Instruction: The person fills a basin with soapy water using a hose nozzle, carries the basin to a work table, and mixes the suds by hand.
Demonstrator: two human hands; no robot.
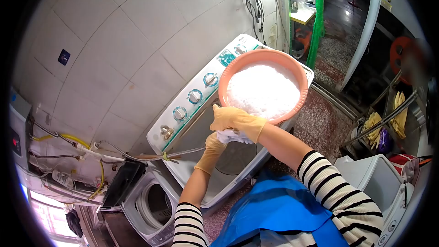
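Both my hands wear yellowish rubber gloves and meet over the tub of a washing machine (187, 144). Bunched between them is a white cloth (235, 136). My left hand (213, 150) is closed on its lower left side. Above it, my right hand (238, 121) wraps round the cloth from the top, close to the rim of an orange basin (223, 92). White foam (263, 87) fills this basin, which rests on the machine's right end. Part of the cloth is hidden by the gloves.
Knobs (195, 96) line the machine's back panel. A hose (187, 152) crosses the tub. At lower left stands an open top-loading washer (153, 206); at lower right, another white machine (379, 174). Yellow gloves (399, 114) hang on a rack. A green curtain (316, 32) edges the doorway.
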